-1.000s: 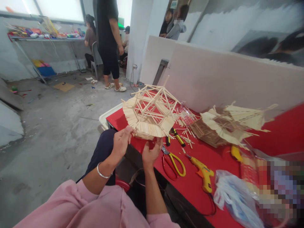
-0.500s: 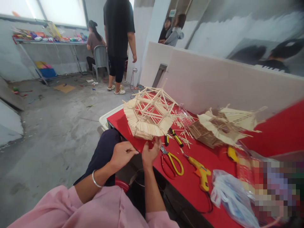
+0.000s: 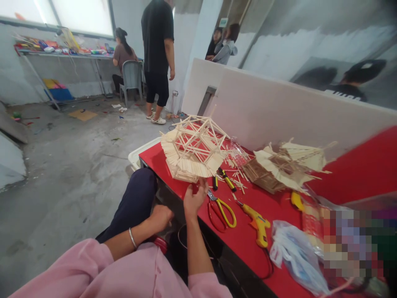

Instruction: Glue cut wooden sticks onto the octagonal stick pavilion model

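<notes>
A domed frame of thin wooden sticks (image 3: 194, 149) rests on the near left corner of the red table (image 3: 248, 236). My right hand (image 3: 194, 200) grips its near lower edge with fingertips. My left hand (image 3: 159, 217) has dropped below the table edge, beside my dark trouser leg; its fingers are curled and I cannot see anything in it. A second stick structure (image 3: 285, 165) lies further right on the table.
Yellow-handled scissors (image 3: 221, 207), a yellow glue gun (image 3: 256, 221), a small cutter (image 3: 226, 178), loose sticks and a plastic bag (image 3: 297, 256) lie on the table. A white partition (image 3: 279, 107) backs it. A person in black (image 3: 158, 58) stands on the concrete floor; others sit nearby.
My left hand let go of the stick dome and moved down below the table edge. My right hand stays on the dome's edge. The standing person has stepped to the right.
</notes>
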